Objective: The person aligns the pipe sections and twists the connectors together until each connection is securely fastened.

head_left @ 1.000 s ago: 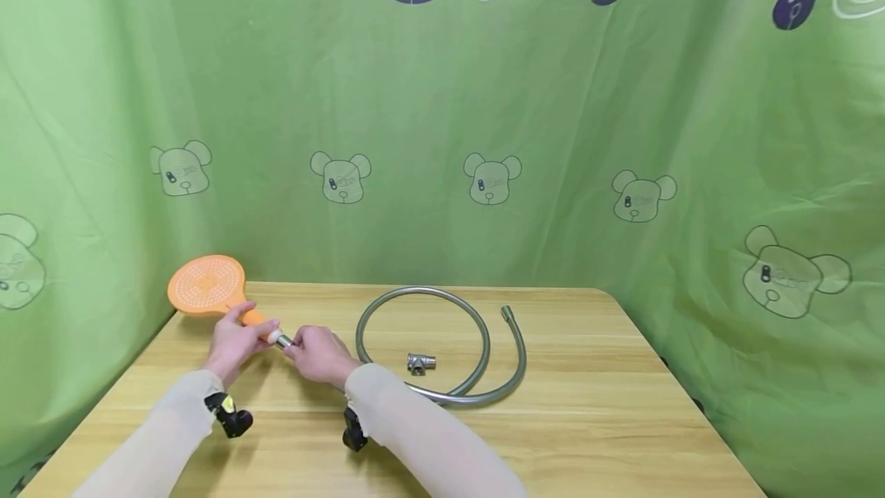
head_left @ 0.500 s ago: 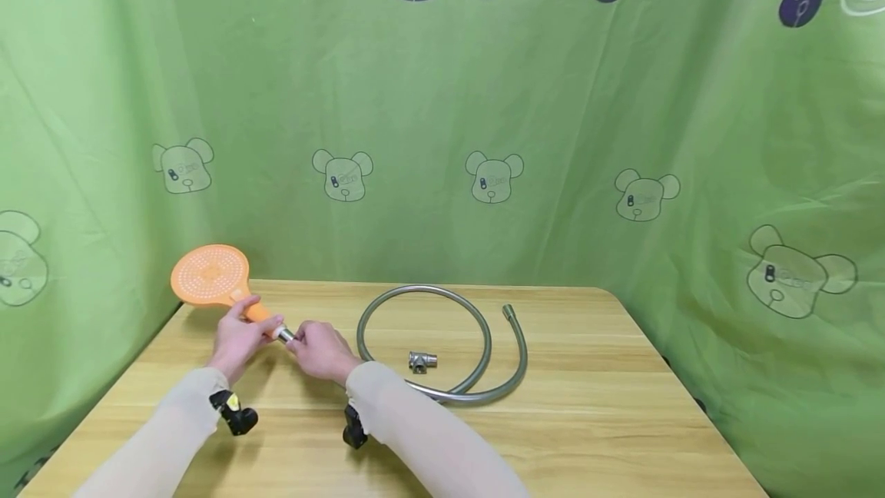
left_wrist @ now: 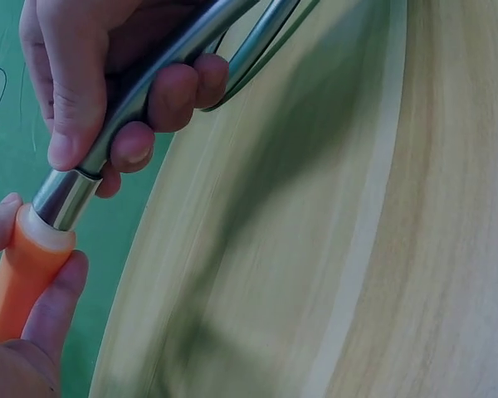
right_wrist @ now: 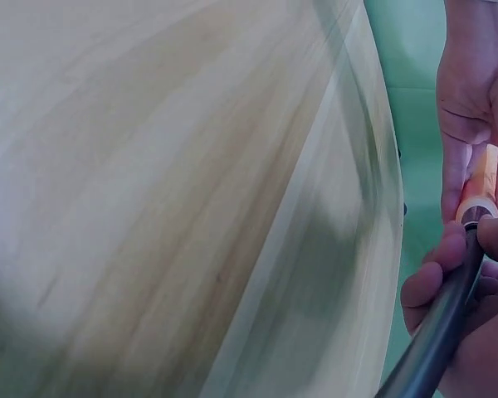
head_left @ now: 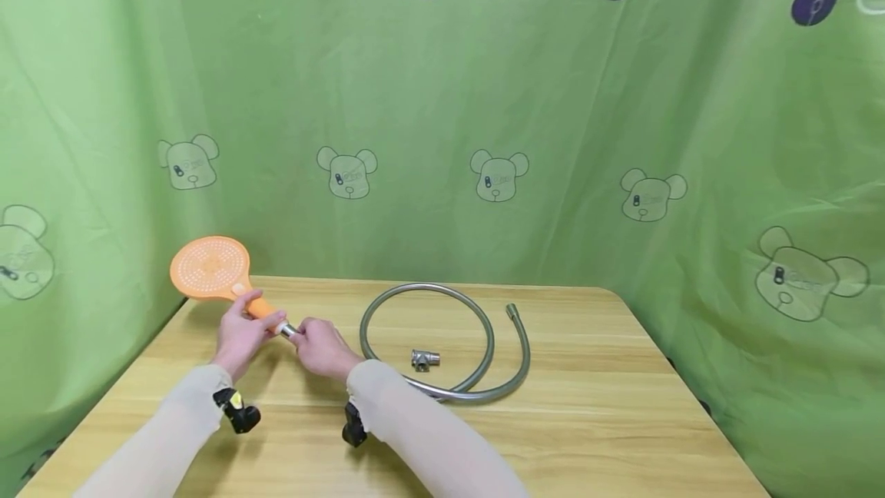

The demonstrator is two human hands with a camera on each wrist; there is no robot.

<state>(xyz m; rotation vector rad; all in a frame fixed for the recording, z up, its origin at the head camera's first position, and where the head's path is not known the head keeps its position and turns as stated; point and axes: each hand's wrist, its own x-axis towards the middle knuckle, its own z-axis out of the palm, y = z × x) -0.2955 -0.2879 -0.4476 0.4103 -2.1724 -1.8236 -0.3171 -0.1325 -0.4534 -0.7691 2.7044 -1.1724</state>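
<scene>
An orange hand shower head (head_left: 210, 266) is held above the table's left side, its perforated face towards me. My left hand (head_left: 238, 340) grips its handle between thumb and fingers. My right hand (head_left: 323, 348) holds the end of a metal shower hose (left_wrist: 178, 60), fingers curled round it and thumb along it. The hose's silver end nut (left_wrist: 66, 199) meets the white collar (left_wrist: 43, 225) at the handle's end in the left wrist view. Whether threads are engaged inside is hidden. In the right wrist view, hose and orange handle (right_wrist: 481, 178) lie in line.
The rest of the hose lies in a loop on the wooden table (head_left: 588, 421), its free end fitting (head_left: 512, 312) at the right. Within the loop sits a small metal tee fitting (head_left: 424, 360). A green patterned curtain (head_left: 422, 83) encloses the table's back and sides.
The shower head has risen slightly and its face has tilted more towards me. Both hands keep their grips at the joint. The looped hose and tee fitting stay put; the head view shifts slightly.
</scene>
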